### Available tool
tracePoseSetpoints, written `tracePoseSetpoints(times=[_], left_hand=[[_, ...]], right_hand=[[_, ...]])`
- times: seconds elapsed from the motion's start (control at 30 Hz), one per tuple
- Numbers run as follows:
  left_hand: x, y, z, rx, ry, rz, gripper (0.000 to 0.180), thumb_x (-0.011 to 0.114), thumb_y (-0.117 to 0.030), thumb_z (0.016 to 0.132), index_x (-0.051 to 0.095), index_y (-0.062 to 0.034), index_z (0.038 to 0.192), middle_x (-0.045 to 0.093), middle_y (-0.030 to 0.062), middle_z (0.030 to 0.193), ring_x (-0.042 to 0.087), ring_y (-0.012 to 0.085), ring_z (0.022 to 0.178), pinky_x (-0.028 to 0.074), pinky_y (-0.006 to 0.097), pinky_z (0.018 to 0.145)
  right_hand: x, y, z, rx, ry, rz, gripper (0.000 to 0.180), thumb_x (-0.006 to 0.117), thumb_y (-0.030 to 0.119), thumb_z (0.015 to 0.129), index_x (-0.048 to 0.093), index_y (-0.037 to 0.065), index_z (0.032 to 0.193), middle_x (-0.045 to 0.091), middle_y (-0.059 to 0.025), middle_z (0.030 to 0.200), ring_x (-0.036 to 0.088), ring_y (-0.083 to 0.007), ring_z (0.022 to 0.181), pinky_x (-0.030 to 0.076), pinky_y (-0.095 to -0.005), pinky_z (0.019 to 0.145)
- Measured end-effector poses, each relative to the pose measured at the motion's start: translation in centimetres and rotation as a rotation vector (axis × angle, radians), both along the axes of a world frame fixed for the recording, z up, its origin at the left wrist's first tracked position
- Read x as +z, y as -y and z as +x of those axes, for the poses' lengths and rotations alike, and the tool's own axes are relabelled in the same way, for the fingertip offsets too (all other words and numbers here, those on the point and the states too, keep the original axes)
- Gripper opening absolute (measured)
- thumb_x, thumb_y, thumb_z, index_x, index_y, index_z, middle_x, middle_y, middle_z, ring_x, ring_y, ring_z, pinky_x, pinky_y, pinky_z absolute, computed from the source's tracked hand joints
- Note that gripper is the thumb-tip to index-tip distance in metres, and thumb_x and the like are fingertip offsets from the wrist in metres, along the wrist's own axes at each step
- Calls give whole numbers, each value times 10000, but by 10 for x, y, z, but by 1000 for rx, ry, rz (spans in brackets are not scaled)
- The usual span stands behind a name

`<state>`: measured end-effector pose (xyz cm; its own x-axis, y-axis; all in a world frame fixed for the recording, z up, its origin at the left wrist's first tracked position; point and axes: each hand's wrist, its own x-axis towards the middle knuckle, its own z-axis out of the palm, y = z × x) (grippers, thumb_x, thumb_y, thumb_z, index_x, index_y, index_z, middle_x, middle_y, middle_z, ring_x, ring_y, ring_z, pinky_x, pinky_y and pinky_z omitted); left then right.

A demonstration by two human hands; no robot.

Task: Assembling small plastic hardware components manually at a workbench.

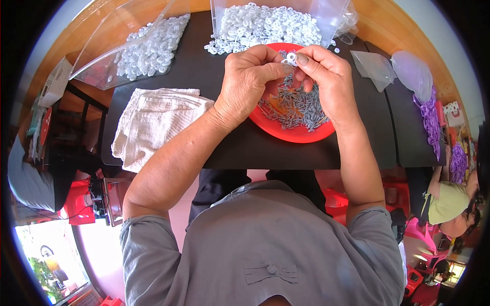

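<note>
Above a red round plate (pixel 286 135), both my hands meet at a small white plastic piece (pixel 291 57) with a round hole. My left hand (pixel 247 76) is closed, thumb and forefinger pinching at its left side. From the right, my right hand (pixel 332 76) pinches it between thumb and fingers. Whether a second small part sits between the fingertips is hidden. Many small grey screw-like pieces (pixel 309 109) lie loose in the plate beneath the hands.
Behind the plate, a clear bag (pixel 332 18) spills white ringed pieces (pixel 270 25). Another clear bag (pixel 92 61) at far left holds whitish pieces (pixel 153 46). A folded cream towel (pixel 153 122) lies left. Empty plastic bags (pixel 375 69) and purple chain-like strands (pixel 429 122) are right. Another person (pixel 449 204) sits there.
</note>
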<state>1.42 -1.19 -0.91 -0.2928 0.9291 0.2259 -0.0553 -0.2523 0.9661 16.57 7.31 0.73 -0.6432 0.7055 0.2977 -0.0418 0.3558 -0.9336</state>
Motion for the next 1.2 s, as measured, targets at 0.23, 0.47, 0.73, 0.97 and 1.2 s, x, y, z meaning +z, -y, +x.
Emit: tracePoseSetpoints(times=[0.23,0.47,0.73,0.97,1.2], left_hand=[[0,1,0,-9,-35,-4,117,672,-104,866,637,7,854,596,19,637,540,65,500,418,205,428],[-1,-2,2,-6,13,15,168,745,-97,817,623,11,857,614,25,669,533,57,513,436,202,436],[-7,-6,-1,3,-110,160,328,830,-11,697,624,-8,952,620,8,770,561,55,708,483,206,630],[-2,-1,2,-90,-21,211,285,758,74,738,628,16,985,652,50,803,661,112,739,546,245,690],[-3,-2,2,-116,13,222,264,732,103,746,626,27,976,663,78,824,688,146,741,568,261,694]], right_hand=[[0,-1,0,32,36,26,197,584,183,944,650,0,914,597,-17,713,574,-83,630,396,-202,547],[0,-8,4,73,-37,-62,191,587,182,944,649,6,905,594,-11,714,574,-82,630,400,-204,543],[4,-10,7,129,-37,-111,197,593,184,942,654,-2,926,594,-6,741,535,-67,619,398,-201,543],[5,-11,9,173,0,-137,220,595,181,940,656,-27,977,600,-18,737,555,-80,602,405,-200,534],[6,-10,9,191,-7,-177,226,598,183,938,656,-30,985,616,-29,739,585,-97,591,408,-200,520]])
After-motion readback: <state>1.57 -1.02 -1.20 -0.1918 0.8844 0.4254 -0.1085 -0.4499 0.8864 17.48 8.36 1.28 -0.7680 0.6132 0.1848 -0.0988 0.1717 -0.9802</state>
